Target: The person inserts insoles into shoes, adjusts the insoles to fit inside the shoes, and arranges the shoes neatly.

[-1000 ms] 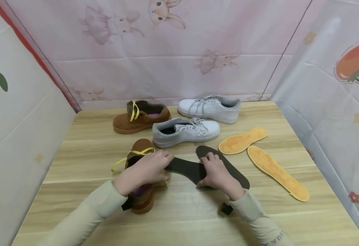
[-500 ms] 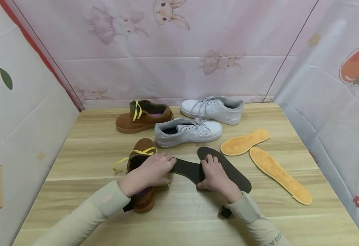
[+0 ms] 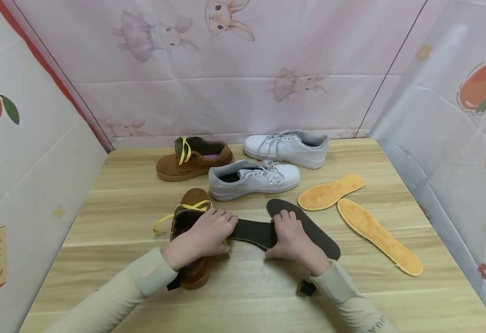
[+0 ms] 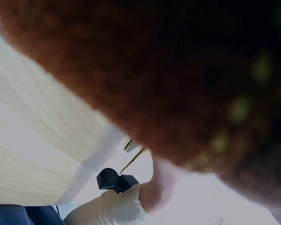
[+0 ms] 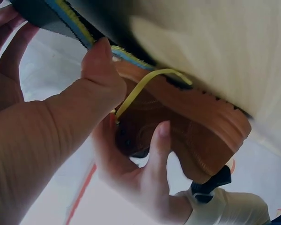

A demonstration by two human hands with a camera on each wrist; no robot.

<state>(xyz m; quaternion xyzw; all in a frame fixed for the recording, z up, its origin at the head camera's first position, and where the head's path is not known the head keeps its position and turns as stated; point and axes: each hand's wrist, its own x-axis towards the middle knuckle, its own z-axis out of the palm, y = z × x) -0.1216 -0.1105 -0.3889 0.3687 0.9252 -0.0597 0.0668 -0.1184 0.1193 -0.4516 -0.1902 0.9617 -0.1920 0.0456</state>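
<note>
Grasping a black insole [image 3: 252, 232] across its width, the person's right hand [image 3: 290, 237] is keeping its thumb on one edge and its fingers toward the other. The left hand [image 3: 207, 231] is reaching over the insole's opposite end; its thumb is standing apart, and I cannot tell whether its fingers are holding on. The insole is stretching between both hands, outside any shoe. Under the left wrist, a brown shoe [image 3: 194, 197] with yellow laces [image 5: 139, 86] is standing on the wooden table [image 3: 251, 296]. A second black insole [image 3: 315, 235] is lying partly hidden by the right hand; farther right, two orange insoles [image 3: 378, 237] are lying flat. Behind, another brown shoe [image 3: 175, 166] and two white shoes [image 3: 259, 181] are standing. By my judgement, work is advancing on one insole, with three loose ones waiting outside the shoes.
</note>
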